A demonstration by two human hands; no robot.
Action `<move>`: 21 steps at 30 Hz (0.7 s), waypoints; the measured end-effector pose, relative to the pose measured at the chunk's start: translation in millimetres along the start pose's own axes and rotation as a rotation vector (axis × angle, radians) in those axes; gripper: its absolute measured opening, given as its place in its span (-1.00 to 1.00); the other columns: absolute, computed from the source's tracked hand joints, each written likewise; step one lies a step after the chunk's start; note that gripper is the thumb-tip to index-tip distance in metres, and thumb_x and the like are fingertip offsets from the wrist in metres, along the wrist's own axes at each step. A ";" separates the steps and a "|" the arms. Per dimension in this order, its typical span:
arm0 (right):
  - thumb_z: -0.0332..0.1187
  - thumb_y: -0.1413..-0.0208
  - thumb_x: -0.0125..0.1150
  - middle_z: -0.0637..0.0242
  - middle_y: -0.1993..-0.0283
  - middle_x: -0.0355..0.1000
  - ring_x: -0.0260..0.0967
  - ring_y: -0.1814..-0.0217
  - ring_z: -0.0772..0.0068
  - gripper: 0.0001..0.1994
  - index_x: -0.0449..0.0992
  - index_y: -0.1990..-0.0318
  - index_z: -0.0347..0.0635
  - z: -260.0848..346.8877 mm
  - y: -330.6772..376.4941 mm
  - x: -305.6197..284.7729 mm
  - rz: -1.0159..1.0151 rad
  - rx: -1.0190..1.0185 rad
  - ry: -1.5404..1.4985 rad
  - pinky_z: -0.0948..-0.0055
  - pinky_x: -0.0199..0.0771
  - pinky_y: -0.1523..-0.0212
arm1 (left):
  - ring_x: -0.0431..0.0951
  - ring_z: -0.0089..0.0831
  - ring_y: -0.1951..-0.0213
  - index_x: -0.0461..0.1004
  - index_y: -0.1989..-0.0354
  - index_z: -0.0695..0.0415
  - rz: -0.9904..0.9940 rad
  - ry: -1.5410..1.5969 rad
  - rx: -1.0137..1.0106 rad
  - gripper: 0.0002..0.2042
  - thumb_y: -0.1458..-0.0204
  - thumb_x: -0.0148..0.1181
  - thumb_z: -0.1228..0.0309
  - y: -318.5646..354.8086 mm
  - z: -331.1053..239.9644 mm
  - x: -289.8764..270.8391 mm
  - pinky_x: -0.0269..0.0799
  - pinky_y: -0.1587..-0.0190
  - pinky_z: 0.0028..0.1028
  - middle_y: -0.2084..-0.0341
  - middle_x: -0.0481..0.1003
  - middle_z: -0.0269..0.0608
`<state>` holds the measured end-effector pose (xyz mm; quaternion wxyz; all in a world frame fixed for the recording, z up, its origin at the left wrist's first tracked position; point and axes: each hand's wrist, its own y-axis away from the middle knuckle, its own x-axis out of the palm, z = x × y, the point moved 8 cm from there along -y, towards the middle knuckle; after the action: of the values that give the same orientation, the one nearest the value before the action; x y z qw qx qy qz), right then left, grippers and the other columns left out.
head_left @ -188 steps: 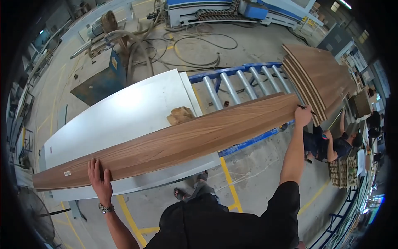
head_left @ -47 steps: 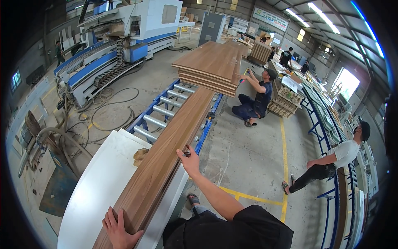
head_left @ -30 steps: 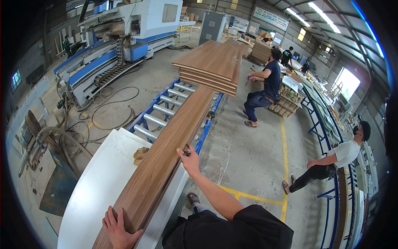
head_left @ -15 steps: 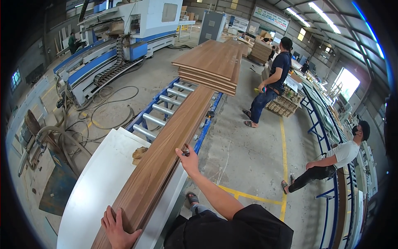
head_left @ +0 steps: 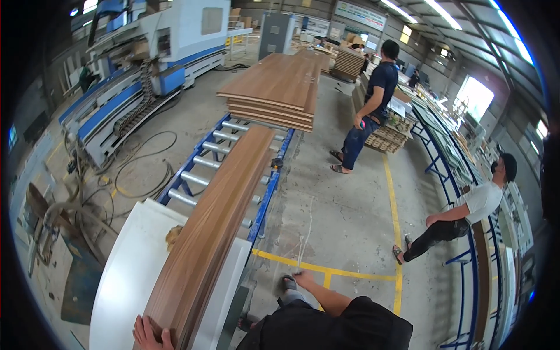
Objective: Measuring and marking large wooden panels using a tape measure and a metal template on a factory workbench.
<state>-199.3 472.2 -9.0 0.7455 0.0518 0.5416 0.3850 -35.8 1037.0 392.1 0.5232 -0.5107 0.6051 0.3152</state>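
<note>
A long brown wood-grain panel lies lengthwise across a white table and onto a blue roller conveyor. My left hand presses flat against the panel's near end at the bottom edge of the view. My right hand hangs free to the right of the table, off the panel, blurred, fingers loosely apart with nothing in it. A stack of similar wood panels rests at the conveyor's far end.
A person in a dark shirt stands beside the stack. Another person in a white shirt leans by blue racks at right. A large blue-and-white machine and loose hoses fill the left. Yellow lines mark the concrete floor.
My right hand has let go of the panel's edge and dropped toward my body. The person in the dark shirt has risen from a crouch to standing. My head has tilted slightly.
</note>
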 end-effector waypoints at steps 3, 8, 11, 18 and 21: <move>0.31 -0.03 0.26 0.03 0.42 0.59 0.63 0.34 0.13 -0.31 0.62 0.44 -0.35 -91.7 10.4 12.0 0.189 0.293 -0.037 0.12 0.64 0.32 | 0.24 0.22 -0.36 0.36 -0.32 0.30 -0.103 -0.031 -0.157 -0.42 -0.29 0.15 0.11 -3.1 -13.9 20.8 0.11 -0.42 0.06 -0.34 0.26 0.31; 0.19 -0.09 0.31 0.08 0.47 0.57 0.58 0.46 0.21 -0.40 0.62 0.42 -0.34 -143.7 -20.0 -18.3 0.250 0.345 -0.270 0.17 0.61 0.47 | 0.43 0.23 -0.21 0.52 -0.06 0.45 -0.443 0.202 -0.082 -0.49 -0.33 0.12 0.11 -47.7 -158.2 38.8 0.39 -0.28 -0.01 -0.17 0.45 0.30; 0.11 -0.14 0.30 0.13 0.49 0.55 0.56 0.48 0.23 -0.47 0.63 0.35 -0.33 -145.8 -65.6 -43.1 0.194 0.296 -0.426 0.18 0.61 0.49 | 0.45 0.15 -0.15 0.54 0.00 0.25 -0.451 0.273 0.220 -0.55 0.12 0.42 0.40 -72.8 -223.3 98.2 0.33 -0.26 -0.03 -0.12 0.46 0.23; -0.04 -0.23 0.26 0.23 0.45 0.54 0.53 0.51 0.31 -0.61 0.59 0.11 -0.25 -184.2 -163.6 -126.2 0.119 0.259 -0.631 0.29 0.54 0.56 | 0.63 -0.03 0.05 0.61 0.17 0.26 -0.093 0.592 0.444 -0.80 -0.01 0.31 0.53 -151.4 -448.3 163.3 0.55 -0.03 -0.23 0.04 0.61 0.05; -0.09 -0.26 0.25 0.22 0.37 0.56 0.55 0.45 0.31 -0.62 0.48 -0.01 -0.21 -186.8 -198.5 -152.2 0.102 0.317 -0.871 0.29 0.55 0.50 | 0.65 -0.10 0.07 0.62 0.16 0.25 0.004 0.615 0.431 -0.79 -0.01 0.35 0.49 -174.2 -479.3 212.0 0.56 -0.01 -0.27 0.07 0.63 0.00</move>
<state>-272.7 174.2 -66.5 0.8665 0.3486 0.2271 0.2760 -5.3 488.2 338.0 0.4120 -0.4586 0.7873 0.0135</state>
